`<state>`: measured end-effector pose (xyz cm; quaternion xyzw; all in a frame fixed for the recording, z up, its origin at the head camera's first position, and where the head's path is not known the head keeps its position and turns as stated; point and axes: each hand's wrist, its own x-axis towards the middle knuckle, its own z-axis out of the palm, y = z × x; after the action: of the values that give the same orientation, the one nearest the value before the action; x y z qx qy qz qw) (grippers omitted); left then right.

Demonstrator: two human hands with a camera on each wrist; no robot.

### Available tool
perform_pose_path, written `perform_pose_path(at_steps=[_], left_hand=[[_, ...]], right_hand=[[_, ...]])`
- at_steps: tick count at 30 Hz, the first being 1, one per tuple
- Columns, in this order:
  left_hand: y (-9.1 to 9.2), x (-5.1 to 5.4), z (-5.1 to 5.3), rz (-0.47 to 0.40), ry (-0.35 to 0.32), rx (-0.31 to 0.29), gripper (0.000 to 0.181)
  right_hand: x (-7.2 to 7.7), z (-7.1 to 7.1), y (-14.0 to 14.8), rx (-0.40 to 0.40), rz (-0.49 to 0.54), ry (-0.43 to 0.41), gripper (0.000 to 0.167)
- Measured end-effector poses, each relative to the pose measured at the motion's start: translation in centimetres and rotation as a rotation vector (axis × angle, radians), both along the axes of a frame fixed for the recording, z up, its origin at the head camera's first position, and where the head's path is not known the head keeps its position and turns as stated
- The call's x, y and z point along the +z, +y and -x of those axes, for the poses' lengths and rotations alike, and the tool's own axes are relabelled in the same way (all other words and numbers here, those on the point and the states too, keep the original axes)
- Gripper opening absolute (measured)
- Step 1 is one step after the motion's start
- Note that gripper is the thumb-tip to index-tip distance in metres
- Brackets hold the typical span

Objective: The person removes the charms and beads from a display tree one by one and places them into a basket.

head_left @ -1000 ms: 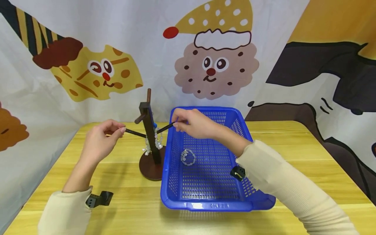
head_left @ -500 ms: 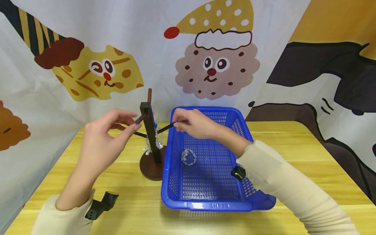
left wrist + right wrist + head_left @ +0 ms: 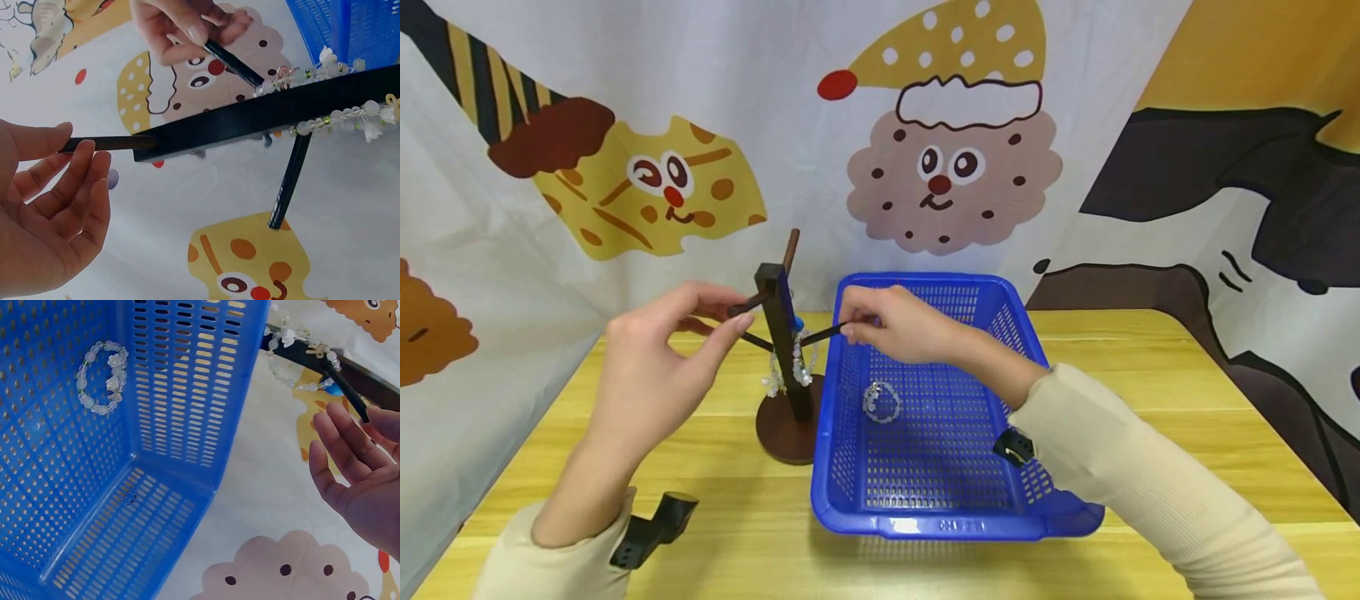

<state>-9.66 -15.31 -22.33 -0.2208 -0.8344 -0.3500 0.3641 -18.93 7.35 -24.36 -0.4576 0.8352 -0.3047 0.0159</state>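
A dark wooden jewelry stand (image 3: 781, 333) with a round base (image 3: 781, 433) stands left of the blue basket. My left hand (image 3: 651, 375) pinches the upper front peg (image 3: 106, 142) between thumb and fingers. Farther right, my right hand (image 3: 910, 327) pinches the tip of the lower right peg (image 3: 822, 334). Clear beaded bracelets hang near the post: one bracelet (image 3: 350, 119) on the lower left peg (image 3: 289, 181), another bracelet (image 3: 275, 365) on the right peg. A small blue item (image 3: 332, 387) shows behind the post; its kind cannot be told.
The blue perforated basket (image 3: 955, 527) stands right of the stand, close against its base. Inside it lies a clear beaded bracelet (image 3: 82, 381). A patterned cloth (image 3: 805, 150) hangs behind the wooden table (image 3: 722, 533).
My left hand has left the lower left peg and now pinches the upper front one. The stand has turned slightly. My right hand keeps its pinch, having shifted slightly down.
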Motion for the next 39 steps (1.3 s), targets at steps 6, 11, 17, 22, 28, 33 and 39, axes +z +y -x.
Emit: perform_pose_path(at_steps=[6,11,17,22,28,33,39], left_hand=[[-1.1,0.2,-0.2,-0.041,-0.036,0.063,0.014],[-1.9,0.4,-0.1,-0.090,-0.100,0.131,0.012],[-2.6,0.6,0.0,-0.114,-0.161,0.190,0.012],[-2.8,0.5,0.0,-0.109,-0.174,0.206,0.013],[-2.8,0.4,0.0,-0.115,-0.176,0.212,0.014],[-2.9,0.4,-0.1,-0.118,-0.170,0.205,0.014],[-2.9,0.4,-0.1,-0.112,-0.174,0.212,0.013]], right_hand=[[0.1,-0.9,-0.5,0.044,-0.001,0.063,0.007],[-0.2,-1.7,-1.2,0.086,0.024,0.102,0.009],[-0.3,-2.4,-2.0,0.125,0.045,0.102,0.010],[-0.1,-2.4,-1.8,0.129,0.043,0.082,0.008],[0.0,-1.7,-1.4,0.099,0.017,0.003,0.007],[-0.1,-1.0,-1.2,0.068,-0.011,-0.081,0.009],[-0.9,-0.2,-1.5,0.042,-0.056,-0.125,0.013]])
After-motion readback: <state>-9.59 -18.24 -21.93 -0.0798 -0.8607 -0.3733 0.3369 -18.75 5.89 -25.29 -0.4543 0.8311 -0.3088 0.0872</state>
